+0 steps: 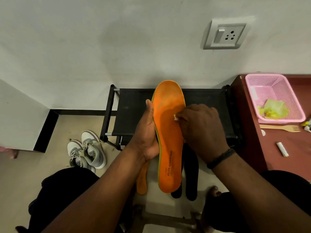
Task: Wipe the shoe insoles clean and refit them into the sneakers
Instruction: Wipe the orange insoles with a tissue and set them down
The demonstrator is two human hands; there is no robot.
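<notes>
My left hand grips an orange insole by its left edge and holds it upright, toe end up. My right hand pinches a small white wipe and presses it against the insole's right side near the middle. A second orange insole lies on the floor below, partly hidden by my left wrist. Two black insoles lie beside it, partly behind the held one. The pair of white and grey sneakers stands on the floor to the left.
A black fabric shoe rack stands against the wall behind the insole. To the right, a maroon table carries a pink basket with a yellow-green cloth, a wooden fork and a small white tube. My knees frame the bottom.
</notes>
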